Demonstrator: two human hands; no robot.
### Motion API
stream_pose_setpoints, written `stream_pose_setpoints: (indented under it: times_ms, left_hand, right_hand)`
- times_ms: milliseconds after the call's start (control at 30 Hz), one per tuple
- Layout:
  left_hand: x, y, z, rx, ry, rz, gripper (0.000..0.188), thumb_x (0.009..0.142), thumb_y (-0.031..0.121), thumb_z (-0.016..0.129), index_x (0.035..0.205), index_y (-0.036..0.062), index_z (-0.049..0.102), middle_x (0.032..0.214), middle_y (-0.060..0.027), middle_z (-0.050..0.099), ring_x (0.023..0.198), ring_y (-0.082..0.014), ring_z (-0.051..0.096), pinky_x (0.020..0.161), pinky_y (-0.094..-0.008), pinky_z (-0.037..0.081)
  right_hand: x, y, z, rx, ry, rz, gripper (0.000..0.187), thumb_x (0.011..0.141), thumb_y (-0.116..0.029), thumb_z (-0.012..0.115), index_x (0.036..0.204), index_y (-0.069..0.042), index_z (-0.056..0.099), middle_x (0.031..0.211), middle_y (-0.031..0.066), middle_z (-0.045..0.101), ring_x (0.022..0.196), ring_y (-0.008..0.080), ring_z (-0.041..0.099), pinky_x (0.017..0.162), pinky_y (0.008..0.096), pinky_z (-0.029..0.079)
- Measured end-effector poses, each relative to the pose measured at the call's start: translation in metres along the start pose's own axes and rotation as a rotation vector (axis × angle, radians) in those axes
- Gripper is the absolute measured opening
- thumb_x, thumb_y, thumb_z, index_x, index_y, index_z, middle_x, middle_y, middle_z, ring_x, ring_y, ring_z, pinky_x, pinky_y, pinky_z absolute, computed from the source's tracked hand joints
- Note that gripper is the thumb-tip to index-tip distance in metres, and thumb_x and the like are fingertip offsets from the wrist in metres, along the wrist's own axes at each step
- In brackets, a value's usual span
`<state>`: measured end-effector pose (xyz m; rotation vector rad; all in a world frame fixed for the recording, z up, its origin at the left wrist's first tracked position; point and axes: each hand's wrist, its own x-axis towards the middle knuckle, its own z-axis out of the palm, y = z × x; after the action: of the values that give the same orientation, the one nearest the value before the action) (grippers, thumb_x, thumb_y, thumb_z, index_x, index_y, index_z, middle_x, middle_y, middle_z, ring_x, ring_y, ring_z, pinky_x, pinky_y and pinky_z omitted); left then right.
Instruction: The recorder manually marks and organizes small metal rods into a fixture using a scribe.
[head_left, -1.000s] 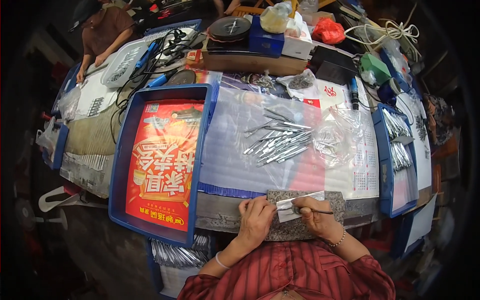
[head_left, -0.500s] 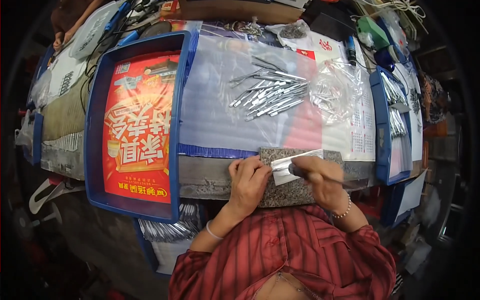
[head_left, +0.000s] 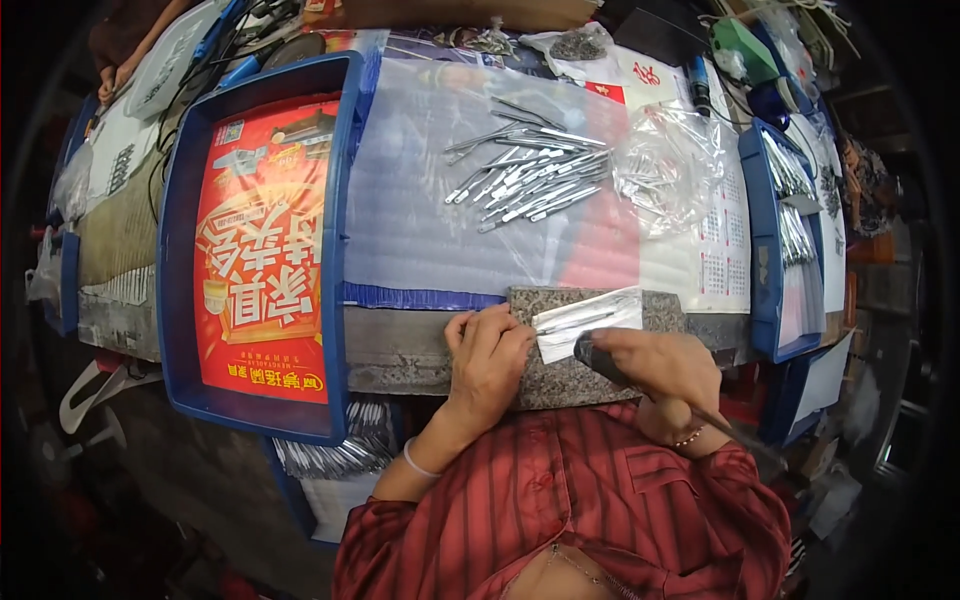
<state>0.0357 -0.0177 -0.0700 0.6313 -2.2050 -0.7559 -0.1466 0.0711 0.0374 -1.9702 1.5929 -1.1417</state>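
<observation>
Grey granite forms the slab [head_left: 560, 386] at lower centre, on the counter's [head_left: 400, 348] near edge. On it the paper [head_left: 557, 347] is laid, with a thin strip [head_left: 580, 323] placed along it.

The strip's long axis is run from left to right, tilted slightly upward at the right. It is set just above the head of a dark tool [head_left: 603, 364] and up and to the right of the left hand [head_left: 490, 362]. By the left hand, bunched at the slab's left side, the paper's left end is touched or nearly touched; whether anything is pinched cannot be told. The tool is gripped in the right hand [head_left: 665, 365], its shaft sloped toward the lower right, its head brought nearest to the strip; contact with the paper cannot be made out.

Compared with the frame half a second earlier, the tool's head is seen lower, by the paper's near edge, and more of the strip is exposed. The left hand is kept in about the same place on the slab. Silver strips are heaped in a pile [head_left: 540, 178] at upper centre, beside a clear bag [head_left: 665, 170].
</observation>
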Motion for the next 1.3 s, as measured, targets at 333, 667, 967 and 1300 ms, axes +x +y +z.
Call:
stream_pose_setpoints:
  times_ms: [333, 667, 967, 1300]
  left_hand:
    - [0.007, 0.007, -0.004, 0.013, -0.083, -0.033, 0.021, 0.076, 0.000, 0.068, 0.096, 0.0040, 0.062, 0.097, -0.0108, 0.057, 0.103, -0.0304, 0.058, 0.089, -0.0442, 0.037]
    - [0.012, 0.012, -0.006, 0.033, -0.102, -0.027, 0.018, 0.077, 0.000, 0.069, 0.093, 0.0038, 0.061, 0.095, -0.0107, 0.058, 0.100, -0.0301, 0.059, 0.087, -0.0431, 0.037]
    - [0.002, 0.014, -0.009, 0.068, -0.051, -0.059, 0.021, 0.076, -0.001, 0.069, 0.094, 0.0041, 0.060, 0.094, -0.0110, 0.058, 0.099, -0.0302, 0.060, 0.087, -0.0431, 0.037]
    - [-0.143, 0.026, -0.106, 0.053, 0.142, -0.525, 0.012, 0.082, -0.001, 0.065, 0.092, 0.0022, 0.060, 0.093, -0.0149, 0.059, 0.088, -0.0321, 0.059, 0.077, -0.0387, 0.048]
  right_hand:
    - [-0.006, 0.019, 0.013, 0.102, 0.063, 0.444, 0.028, 0.100, -0.024, 0.051, 0.103, -0.001, 0.065, 0.082, 0.0130, 0.066, 0.067, 0.0249, 0.066, 0.060, 0.0311, 0.052]
    - [-0.038, 0.017, -0.017, 0.154, 0.413, 0.342, 0.039, 0.102, -0.030, 0.044, 0.104, 0.003, 0.065, 0.086, 0.0137, 0.068, 0.061, 0.0164, 0.061, 0.058, 0.0257, 0.050]
    - [-0.034, 0.038, -0.014, -0.039, 0.157, 0.512, 0.042, 0.104, -0.029, 0.035, 0.095, -0.001, 0.066, 0.084, 0.0145, 0.066, 0.070, 0.0270, 0.063, 0.064, 0.0344, 0.049]
    - [-0.034, 0.024, -0.009, 0.601, 0.333, 0.686, 0.025, 0.104, -0.023, 0.038, 0.103, -0.002, 0.052, 0.081, 0.0118, 0.063, 0.046, 0.0061, 0.044, 0.042, 0.0174, 0.033]
